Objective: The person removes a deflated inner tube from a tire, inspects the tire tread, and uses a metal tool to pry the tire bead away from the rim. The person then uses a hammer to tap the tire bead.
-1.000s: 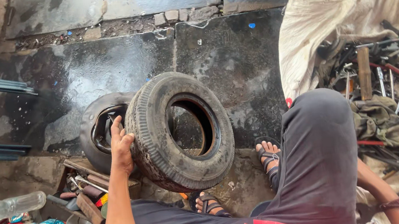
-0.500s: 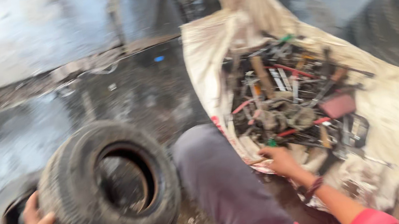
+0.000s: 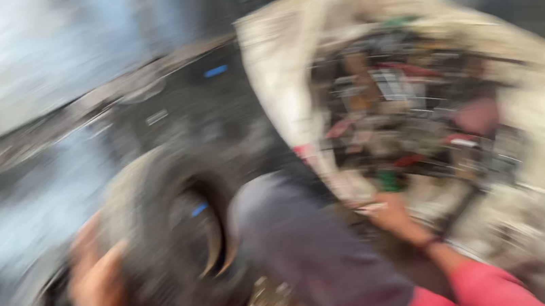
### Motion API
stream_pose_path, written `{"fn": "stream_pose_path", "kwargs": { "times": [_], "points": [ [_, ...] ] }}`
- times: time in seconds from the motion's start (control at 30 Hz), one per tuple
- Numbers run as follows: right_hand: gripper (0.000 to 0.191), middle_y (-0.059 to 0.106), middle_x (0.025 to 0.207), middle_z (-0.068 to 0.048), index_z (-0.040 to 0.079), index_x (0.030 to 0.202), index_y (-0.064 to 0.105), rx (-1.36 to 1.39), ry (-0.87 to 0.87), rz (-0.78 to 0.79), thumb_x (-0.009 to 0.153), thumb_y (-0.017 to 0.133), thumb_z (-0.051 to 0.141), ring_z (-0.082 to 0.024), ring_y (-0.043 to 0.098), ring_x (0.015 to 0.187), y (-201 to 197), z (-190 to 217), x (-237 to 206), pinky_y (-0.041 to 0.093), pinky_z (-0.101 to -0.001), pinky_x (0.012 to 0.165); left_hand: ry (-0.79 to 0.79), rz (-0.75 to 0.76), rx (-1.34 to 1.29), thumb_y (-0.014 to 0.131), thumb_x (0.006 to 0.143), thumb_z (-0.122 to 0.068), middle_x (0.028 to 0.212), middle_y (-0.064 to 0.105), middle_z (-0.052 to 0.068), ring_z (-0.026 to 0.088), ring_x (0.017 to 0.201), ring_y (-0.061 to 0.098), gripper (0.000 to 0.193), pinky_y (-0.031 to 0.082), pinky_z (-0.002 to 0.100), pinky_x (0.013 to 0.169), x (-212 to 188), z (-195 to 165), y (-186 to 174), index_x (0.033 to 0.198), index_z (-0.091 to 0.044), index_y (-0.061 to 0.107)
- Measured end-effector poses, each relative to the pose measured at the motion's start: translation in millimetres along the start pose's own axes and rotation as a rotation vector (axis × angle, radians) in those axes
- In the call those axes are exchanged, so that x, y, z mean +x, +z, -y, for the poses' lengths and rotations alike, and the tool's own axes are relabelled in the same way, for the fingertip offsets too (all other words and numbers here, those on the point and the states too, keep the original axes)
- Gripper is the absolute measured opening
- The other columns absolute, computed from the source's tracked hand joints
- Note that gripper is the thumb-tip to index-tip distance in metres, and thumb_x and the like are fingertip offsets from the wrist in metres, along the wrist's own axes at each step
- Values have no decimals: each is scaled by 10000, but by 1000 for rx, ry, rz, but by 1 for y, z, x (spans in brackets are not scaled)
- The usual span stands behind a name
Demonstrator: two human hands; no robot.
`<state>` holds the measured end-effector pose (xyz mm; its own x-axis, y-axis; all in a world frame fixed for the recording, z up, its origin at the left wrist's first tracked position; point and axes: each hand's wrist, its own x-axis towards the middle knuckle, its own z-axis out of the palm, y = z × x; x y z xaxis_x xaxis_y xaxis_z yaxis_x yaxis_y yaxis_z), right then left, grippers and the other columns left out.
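Observation:
The picture is heavily blurred by head motion. A worn black tyre (image 3: 149, 208) stands upright on the wet floor at lower left. My left hand (image 3: 98, 299) presses on its tread and holds it up. My right hand (image 3: 392, 214) reaches out to the right, at the near edge of a heap of tools (image 3: 411, 110) lying on a white sack (image 3: 279, 91). Something small and pale shows at its fingertips, but the blur hides whether it grips anything. My knee in dark trousers (image 3: 303, 238) sits between the two hands.
Dark wet concrete floor (image 3: 32, 201) stretches to the left and behind the tyre. A pale wall base runs across the upper left. The sack with its tool heap fills the right half of the view.
My view has swung right and down. The tyre stays upright under my left hand. My right hand has reached from my side to the edge of the tool heap.

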<state>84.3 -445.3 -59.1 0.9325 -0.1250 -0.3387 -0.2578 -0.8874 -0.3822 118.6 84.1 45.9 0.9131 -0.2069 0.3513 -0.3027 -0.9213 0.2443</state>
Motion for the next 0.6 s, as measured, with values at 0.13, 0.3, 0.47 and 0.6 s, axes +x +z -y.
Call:
{"fn": "stream_pose_path", "kwargs": {
  "times": [0.13,0.3,0.47,0.6],
  "points": [
    [126,712,988,-109,40,1085,721,438,-274,-323,1040,716,158,-212,658,883,-59,43,30,520,-365,861,-866,186,-513,717,726,-365,1446,626,111,336,1192,669,897,512,422,985,23,-40,11,1550,-229,390],
    [223,735,1051,-144,26,1139,722,500,-814,-333,936,751,115,-181,675,840,-117,188,18,545,-310,746,-710,-86,-599,748,808,-344,1330,677,198,337,1183,674,811,499,430,1016,40,-81,31,1512,-101,426],
    [279,738,1146,-122,38,1083,758,183,-1294,-21,839,754,174,-309,674,1105,-87,295,40,529,-412,940,-748,-546,-809,621,995,-213,1238,727,168,214,1128,716,424,558,346,971,39,-111,37,1378,-34,587],
    [197,727,1238,-105,85,1044,770,220,-1410,-99,872,707,156,-299,662,1173,-53,298,62,518,-420,1006,-816,-581,-957,685,983,-101,980,696,135,117,887,631,252,526,279,817,-31,-127,5,1204,18,703]
  ]
}}
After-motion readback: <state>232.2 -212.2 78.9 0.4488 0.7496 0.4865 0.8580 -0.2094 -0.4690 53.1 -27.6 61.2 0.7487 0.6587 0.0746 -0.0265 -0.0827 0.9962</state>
